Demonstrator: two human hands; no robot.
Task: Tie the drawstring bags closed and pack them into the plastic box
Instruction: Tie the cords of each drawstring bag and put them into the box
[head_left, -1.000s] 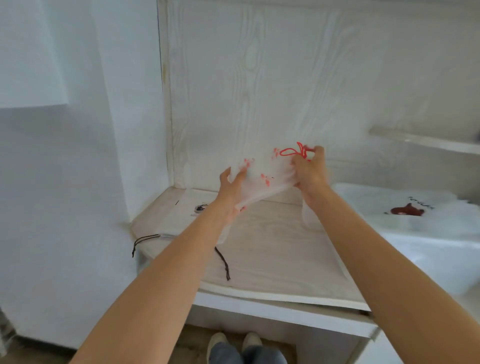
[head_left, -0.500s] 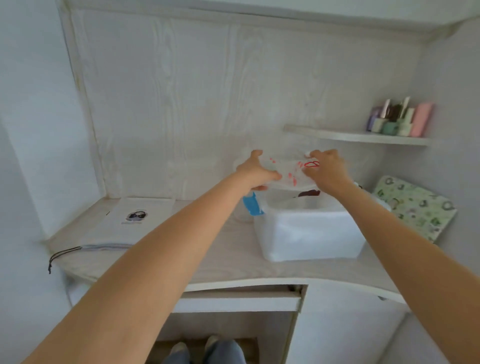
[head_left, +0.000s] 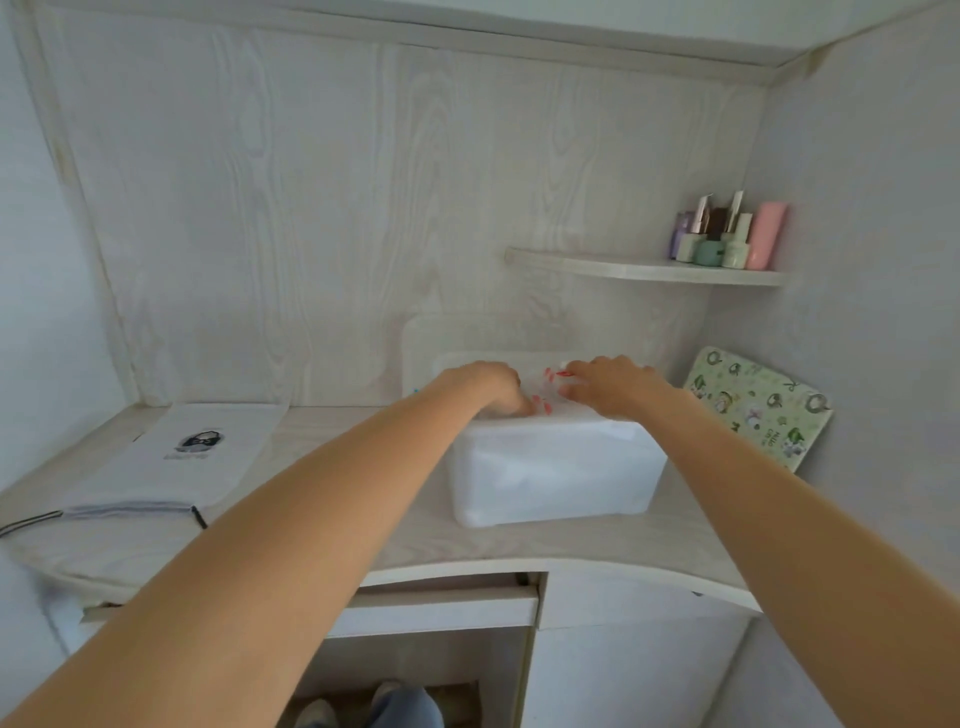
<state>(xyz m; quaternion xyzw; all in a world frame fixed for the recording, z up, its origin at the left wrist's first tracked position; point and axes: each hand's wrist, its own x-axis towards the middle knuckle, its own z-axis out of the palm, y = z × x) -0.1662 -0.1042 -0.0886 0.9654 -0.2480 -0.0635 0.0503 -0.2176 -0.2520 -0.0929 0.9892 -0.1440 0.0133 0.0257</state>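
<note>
bag: white drawstring bag w/ red print (head_left: 546, 387), sitting at the top of the plastic box (head_left: 556, 470), right btwn my two hands. Only a strip of it shows, rest is under my fingers.

box: toward the right end of the tabletop (head_left: 322, 441), set back from the front edge. Its lid (head_left: 431, 338) looks propped behind it against the back wall, prob so the opening stays free.

left hand: my left hand (head_left: 491, 387) is on the bag's left part, fingers curled down into it. Grasping or just pushing? can't tell tbh, fingertips are hidden.

right hand: my right hand (head_left: 610, 384) is on the right part, by the red cord bit. Same deal, knuckles up, fingers bent onto the fabric, can't tell if it's a real grip.

why both hands: guessing it's to keep the thing flat so it goes in w/o bunching.

still to do: another bag, white w/ a dark logo (head_left: 200, 441), lies flat near the left end of the tabletop, dark cord (head_left: 31, 521) trailing off the left edge. Looks untied imo.
</note>
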